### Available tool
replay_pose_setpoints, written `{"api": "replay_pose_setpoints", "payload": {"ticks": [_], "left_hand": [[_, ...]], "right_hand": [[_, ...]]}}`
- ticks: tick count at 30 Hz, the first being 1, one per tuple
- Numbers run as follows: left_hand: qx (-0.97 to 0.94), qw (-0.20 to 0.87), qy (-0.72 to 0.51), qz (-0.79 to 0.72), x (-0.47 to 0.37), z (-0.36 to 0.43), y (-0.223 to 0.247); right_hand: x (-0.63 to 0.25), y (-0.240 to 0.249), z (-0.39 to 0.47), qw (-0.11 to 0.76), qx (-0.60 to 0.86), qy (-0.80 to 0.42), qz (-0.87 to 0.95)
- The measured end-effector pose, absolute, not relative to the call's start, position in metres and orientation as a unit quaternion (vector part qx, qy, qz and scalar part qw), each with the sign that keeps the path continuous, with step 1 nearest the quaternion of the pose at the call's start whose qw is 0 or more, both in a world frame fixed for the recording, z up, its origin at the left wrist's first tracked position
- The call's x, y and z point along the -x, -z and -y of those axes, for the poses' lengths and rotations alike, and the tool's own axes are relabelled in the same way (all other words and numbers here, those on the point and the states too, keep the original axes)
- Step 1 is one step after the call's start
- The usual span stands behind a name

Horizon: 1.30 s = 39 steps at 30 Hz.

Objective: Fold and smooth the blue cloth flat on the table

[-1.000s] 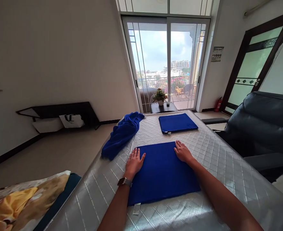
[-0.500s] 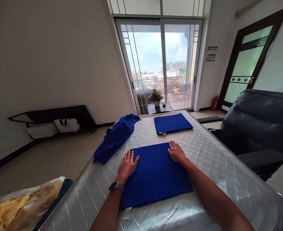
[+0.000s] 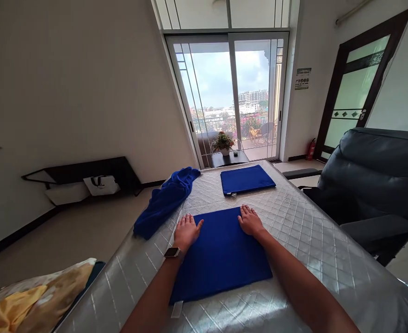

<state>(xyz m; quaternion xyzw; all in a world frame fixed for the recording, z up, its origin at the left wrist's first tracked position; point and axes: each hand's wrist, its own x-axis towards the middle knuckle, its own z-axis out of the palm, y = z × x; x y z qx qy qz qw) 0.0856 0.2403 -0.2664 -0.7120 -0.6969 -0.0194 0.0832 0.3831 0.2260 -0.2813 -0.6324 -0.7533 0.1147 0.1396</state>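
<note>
Left hand (image 3: 186,230) and right hand (image 3: 249,221), both spread flat and gripping nothing, press the far corners of the folded blue towel (image 3: 221,254) lying midway across the mattress (image 3: 322,259). Even outward strokes would best smooth it. A second folded towel (image 3: 247,179) sits near the far edge; a crumpled one (image 3: 164,201), apparently unfolded, drapes over the left edge

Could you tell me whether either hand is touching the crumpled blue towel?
No, both hands lie flat on the folded blue towel; the crumpled blue towel lies apart.
</note>
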Motion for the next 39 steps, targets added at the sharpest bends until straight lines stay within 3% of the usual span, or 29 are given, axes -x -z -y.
{"api": "replay_pose_setpoints", "payload": {"ticks": [7, 11, 22, 30, 39], "left_hand": [[0.848, 0.012, 0.124, 0.514, -0.231, -0.238, 0.271], [0.85, -0.007, 0.149, 0.506, -0.257, -0.245, 0.287], [0.826, -0.003, 0.092, 0.556, -0.195, -0.235, 0.285], [0.779, -0.007, 0.055, 0.625, -0.107, -0.224, 0.279], [0.725, -0.021, 0.061, 0.685, -0.069, -0.226, 0.278]], "right_hand": [[-0.384, 0.287, -0.227, 0.129, 0.623, -0.099, 0.765], [-0.386, 0.29, -0.229, 0.118, 0.61, -0.089, 0.778], [-0.383, 0.281, -0.227, 0.13, 0.632, -0.109, 0.756], [-0.384, 0.282, -0.226, 0.115, 0.637, -0.112, 0.754], [-0.387, 0.285, -0.23, 0.074, 0.642, -0.084, 0.758]]}}
